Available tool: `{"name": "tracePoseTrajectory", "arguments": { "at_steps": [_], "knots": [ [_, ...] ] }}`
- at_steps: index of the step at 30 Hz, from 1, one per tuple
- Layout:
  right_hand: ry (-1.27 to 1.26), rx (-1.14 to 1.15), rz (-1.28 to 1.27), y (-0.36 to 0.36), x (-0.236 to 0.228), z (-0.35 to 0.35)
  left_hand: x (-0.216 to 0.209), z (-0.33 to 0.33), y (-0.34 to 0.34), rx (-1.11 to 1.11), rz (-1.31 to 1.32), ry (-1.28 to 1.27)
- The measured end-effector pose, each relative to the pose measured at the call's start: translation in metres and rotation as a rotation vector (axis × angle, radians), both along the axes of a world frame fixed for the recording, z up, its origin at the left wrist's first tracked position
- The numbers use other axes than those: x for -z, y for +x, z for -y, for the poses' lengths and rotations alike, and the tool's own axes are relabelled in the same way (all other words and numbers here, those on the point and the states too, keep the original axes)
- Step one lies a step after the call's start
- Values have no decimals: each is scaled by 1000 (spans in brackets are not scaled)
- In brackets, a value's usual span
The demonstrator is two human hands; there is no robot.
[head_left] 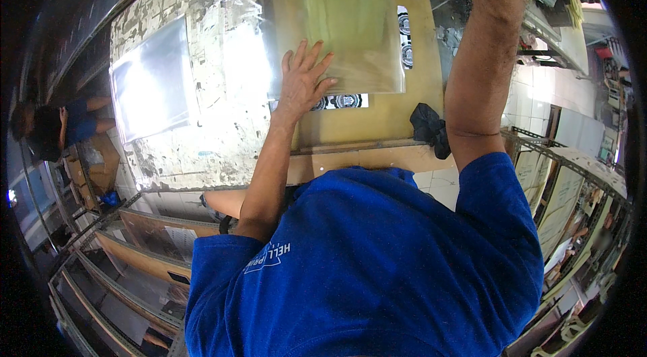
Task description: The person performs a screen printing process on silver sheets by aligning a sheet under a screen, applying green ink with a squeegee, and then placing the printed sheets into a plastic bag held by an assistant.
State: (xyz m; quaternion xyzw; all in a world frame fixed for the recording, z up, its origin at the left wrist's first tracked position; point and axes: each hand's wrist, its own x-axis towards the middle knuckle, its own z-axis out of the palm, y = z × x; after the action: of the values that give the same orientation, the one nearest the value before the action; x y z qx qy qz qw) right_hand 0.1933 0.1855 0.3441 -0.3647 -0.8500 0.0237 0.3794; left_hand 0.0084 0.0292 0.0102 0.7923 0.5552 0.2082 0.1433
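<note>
Nearest, past the blue shirt (364, 256), a crumpled black cloth (429, 129) lies at the near right corner of the tan board (374, 124). A patterned strip (350, 101) shows along the near edge of the clear sheet (357, 34), which lies flat over much of the board and runs leftward onto the stained white surface (209, 148). The left grip (307, 77) is open, fingers spread, palm down on the sheet; the right grip is beyond the top edge, so I cannot tell its state. The step in hand seems to be placing or flattening the sheet against the strips; the next move probably calls for steady left pressure while the far edge is squared. Farther left, another clear sheet (151, 81) catches glare, and beyond the surface a person (50, 131) sits or crouches
</note>
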Motion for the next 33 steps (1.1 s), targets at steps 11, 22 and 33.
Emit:
{"name": "tracePoseTrajectory", "arguments": {
  "at_steps": [11,22,33],
  "knots": [
    [94,-78,-81,14,67,30,-73,6,5,-363,927,184],
    [-481,-30,-23,33,192,103,-11,87,-12,-603,972,55],
    [-405,128,411,30,284,73,6,96,-15,-640,207,152]
  ]
}}
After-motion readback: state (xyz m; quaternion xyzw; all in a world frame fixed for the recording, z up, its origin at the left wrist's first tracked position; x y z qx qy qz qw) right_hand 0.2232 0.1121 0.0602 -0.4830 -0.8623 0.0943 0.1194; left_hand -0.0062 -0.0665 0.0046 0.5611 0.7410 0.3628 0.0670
